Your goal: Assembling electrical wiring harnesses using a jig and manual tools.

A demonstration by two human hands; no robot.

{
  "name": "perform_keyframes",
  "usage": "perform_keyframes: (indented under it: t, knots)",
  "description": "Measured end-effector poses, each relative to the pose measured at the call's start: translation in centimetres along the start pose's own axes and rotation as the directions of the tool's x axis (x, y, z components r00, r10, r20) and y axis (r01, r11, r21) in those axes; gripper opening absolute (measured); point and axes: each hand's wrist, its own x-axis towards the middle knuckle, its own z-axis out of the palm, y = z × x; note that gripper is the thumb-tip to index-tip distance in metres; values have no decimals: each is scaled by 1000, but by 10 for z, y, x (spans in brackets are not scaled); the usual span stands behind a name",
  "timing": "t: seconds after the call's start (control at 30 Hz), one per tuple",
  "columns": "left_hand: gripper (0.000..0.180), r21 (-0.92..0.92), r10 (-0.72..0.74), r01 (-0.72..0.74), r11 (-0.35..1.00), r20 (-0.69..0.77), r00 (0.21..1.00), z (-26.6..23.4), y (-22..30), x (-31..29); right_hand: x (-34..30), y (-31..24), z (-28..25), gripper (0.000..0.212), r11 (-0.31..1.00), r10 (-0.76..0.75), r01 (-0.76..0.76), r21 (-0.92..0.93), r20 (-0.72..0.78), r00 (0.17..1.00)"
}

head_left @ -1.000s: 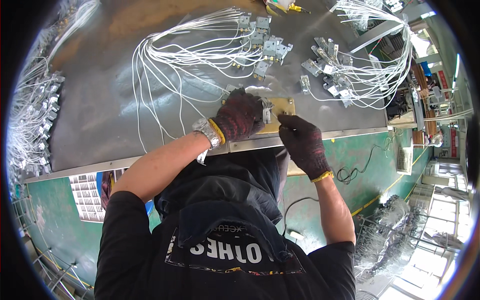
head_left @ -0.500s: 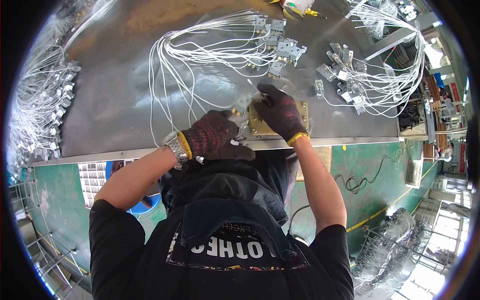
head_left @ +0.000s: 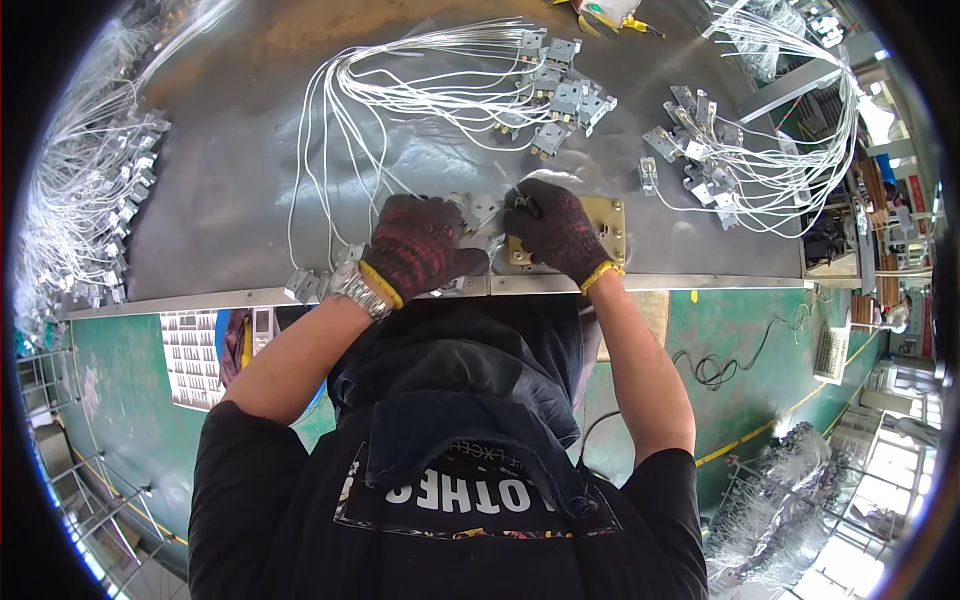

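Note:
Both hands wear dark knit gloves with reddish patches and yellow cuffs. My left hand is closed at the table's front edge around a small grey metal-cased part, which sticks out past its fingertips. My right hand is pinched beside that part, partly over a brass-coloured plate with bolts; what its fingers hold is mostly hidden. Next to my left wrist, grey wired parts lie at the table edge. White wires run from behind my left hand toward a pile of similar grey parts.
On the right of the metal table lies another bundle of wired parts. A large heap of wired parts covers the left side. At the far edge sits a white and yellow object. Green floor shows below.
My left hand has moved slightly up, its fingers now closer to my right hand. Grey parts beside my left wrist have come into view. My right hand has shifted slightly down.

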Motion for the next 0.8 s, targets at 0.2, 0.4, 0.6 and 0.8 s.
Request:
perform_keyframes:
  t: [0.2,0.4,0.6,0.8]
  knots:
    - [60,122,24,-27,992,29,999,7,11,9,-20,-12,5,28,928,231,-177,327,-135,963]
    - [67,154,44,-57,986,85,995,5,20,15,-23,-13,1,26,834,328,-257,489,-64,942]
    - [71,103,190,-183,978,-58,980,14,30,20,-52,-30,-18,25,886,280,-171,430,-204,938]
    - [64,7,278,-281,960,-170,946,23,40,44,-60,-26,-23,25,972,222,-201,120,-201,954]
